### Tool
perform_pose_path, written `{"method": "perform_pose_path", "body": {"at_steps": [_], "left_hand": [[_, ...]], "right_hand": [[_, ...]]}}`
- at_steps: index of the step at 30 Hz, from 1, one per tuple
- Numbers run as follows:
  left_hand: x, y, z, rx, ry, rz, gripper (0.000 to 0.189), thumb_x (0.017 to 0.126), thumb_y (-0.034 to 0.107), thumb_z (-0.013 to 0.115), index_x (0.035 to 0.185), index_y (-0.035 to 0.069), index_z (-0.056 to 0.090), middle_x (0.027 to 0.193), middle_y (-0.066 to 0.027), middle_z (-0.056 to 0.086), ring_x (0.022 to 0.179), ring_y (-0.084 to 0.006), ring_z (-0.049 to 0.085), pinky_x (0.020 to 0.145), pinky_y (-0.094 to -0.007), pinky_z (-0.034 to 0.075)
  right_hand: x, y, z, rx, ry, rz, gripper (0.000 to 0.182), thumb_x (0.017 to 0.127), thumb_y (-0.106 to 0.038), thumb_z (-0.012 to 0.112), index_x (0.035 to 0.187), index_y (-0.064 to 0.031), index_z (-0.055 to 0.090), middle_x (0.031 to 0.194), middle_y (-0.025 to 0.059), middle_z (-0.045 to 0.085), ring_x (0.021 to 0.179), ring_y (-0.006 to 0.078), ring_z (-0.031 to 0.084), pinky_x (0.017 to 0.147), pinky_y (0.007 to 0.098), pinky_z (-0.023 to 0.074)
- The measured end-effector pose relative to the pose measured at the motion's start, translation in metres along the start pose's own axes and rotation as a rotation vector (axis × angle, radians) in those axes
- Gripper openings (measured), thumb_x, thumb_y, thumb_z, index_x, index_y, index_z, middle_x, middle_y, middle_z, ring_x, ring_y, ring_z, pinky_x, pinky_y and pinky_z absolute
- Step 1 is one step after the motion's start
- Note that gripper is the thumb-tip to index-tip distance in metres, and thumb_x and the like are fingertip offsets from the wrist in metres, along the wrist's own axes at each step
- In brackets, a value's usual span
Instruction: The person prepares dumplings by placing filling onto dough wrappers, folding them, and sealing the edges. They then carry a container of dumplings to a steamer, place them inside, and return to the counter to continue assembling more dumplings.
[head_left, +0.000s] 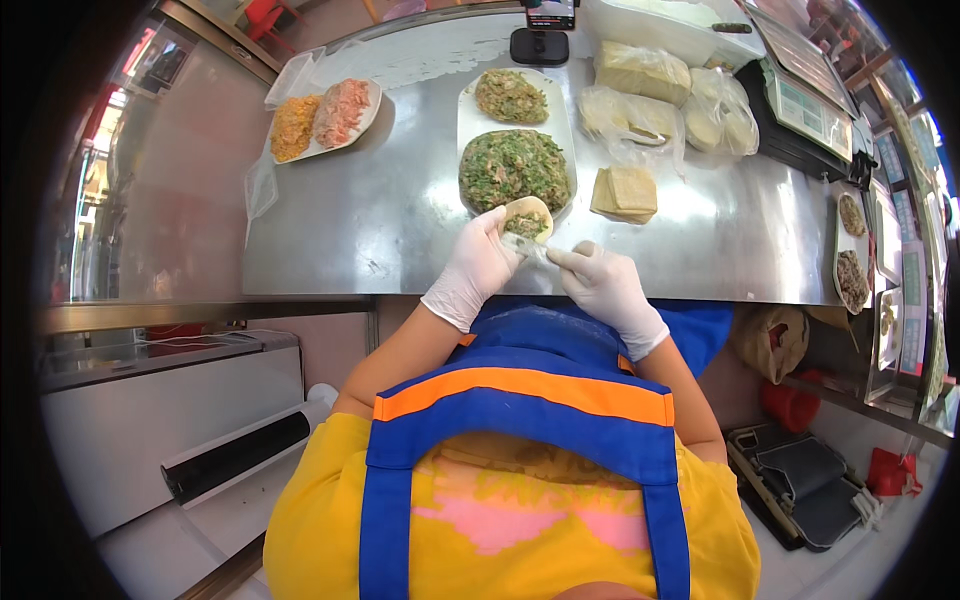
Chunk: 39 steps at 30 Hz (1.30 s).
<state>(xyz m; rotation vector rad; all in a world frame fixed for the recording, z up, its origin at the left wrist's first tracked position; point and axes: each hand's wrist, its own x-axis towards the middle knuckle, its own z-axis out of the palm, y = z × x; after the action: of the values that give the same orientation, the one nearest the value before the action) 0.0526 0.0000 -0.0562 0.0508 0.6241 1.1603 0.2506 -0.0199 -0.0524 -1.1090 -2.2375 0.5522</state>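
My gloved left hand (480, 259) holds a pale yellow dough wrapper (541, 208), cupped around a lump of green-flecked filling (525, 225). Close beside it, my gloved right hand (604, 281) pinches the end of a small flat, shiny tool (529, 245), perhaps a filling spatula. The tool's other end lies by the left fingers, just below the filling; its exact shape is unclear. Beyond the wrapper, a white tray (469, 88) carries a large mound of minced filling with chopped greens (514, 166) and a smaller, browner mound (511, 97). A stack of square wrappers (624, 195) lies to the right.
Bagged wrappers (641, 71) sit at the back right, near a weighing scale (814, 112) and a white tub (667, 30). At left, a plate (371, 112) holds orange filling (294, 129) and pink mince (342, 112). A phone on a stand (540, 46) is at the back.
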Motion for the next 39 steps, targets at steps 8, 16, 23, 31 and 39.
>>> {"method": "perform_pose_path", "body": {"at_steps": [8, 16, 23, 31, 39], "left_hand": [[-0.003, 0.007, 0.000, 0.052, -0.058, 0.019, 0.036, 0.094, 0.010, 0.039, 0.126, -0.005, 0.040, 0.125, -0.0185, 0.050, 0.119, -0.0304, 0.048, 0.102, -0.0474, 0.040], [-0.005, 0.013, 0.000, 0.174, -0.040, 0.013, 0.033, 0.090, 0.000, 0.047, 0.122, -0.008, 0.044, 0.119, -0.0189, 0.054, 0.110, -0.0287, 0.055, 0.096, -0.0375, 0.049], [-0.015, -0.001, 0.020, 0.236, -0.157, -0.182, 0.034, 0.090, 0.000, 0.042, 0.123, -0.010, 0.044, 0.120, -0.0209, 0.052, 0.107, -0.0273, 0.058, 0.085, -0.0272, 0.056], [-0.028, -0.001, 0.034, 0.661, -0.254, -0.090, 0.040, 0.091, 0.021, 0.056, 0.122, -0.005, 0.051, 0.116, -0.0186, 0.058, 0.107, -0.0289, 0.060, 0.081, -0.0288, 0.053], [-0.018, -0.002, 0.022, 0.790, -0.190, 0.081, 0.023, 0.086, 0.009, 0.063, 0.106, -0.001, 0.062, 0.093, -0.0110, 0.067, 0.082, -0.0166, 0.064, 0.071, -0.0254, 0.051]], "right_hand": [[-0.001, 0.008, -0.011, 1.232, -0.296, 0.774, 0.027, 0.096, -0.018, 0.043, 0.116, -0.0028, 0.053, 0.066, -0.0023, 0.051, 0.047, 0.0034, 0.039, 0.041, 0.0172, 0.0302], [-0.025, 0.034, -0.011, 1.106, -0.054, 0.690, 0.017, 0.083, -0.007, 0.055, 0.100, -0.0015, 0.054, 0.079, 0.0014, 0.054, 0.055, 0.0057, 0.043, 0.048, 0.0187, 0.0355], [0.010, 0.013, -0.005, 0.797, 0.098, 0.263, 0.044, 0.075, -0.004, 0.073, 0.117, -0.0055, 0.059, 0.088, -0.0026, 0.057, 0.062, 0.0028, 0.040, 0.053, 0.0186, 0.0341], [-0.001, 0.020, -0.013, 0.828, 0.307, 0.427, 0.016, 0.083, -0.007, 0.068, 0.098, -0.0002, 0.068, 0.083, -0.0008, 0.063, 0.075, 0.0060, 0.054, 0.068, 0.0210, 0.0439], [-0.004, 0.006, -0.028, 0.864, 0.226, 0.433, 0.016, 0.082, -0.004, 0.069, 0.097, 0.0012, 0.067, 0.086, 0.0015, 0.065, 0.075, 0.0053, 0.056, 0.067, 0.0195, 0.0463]]}}
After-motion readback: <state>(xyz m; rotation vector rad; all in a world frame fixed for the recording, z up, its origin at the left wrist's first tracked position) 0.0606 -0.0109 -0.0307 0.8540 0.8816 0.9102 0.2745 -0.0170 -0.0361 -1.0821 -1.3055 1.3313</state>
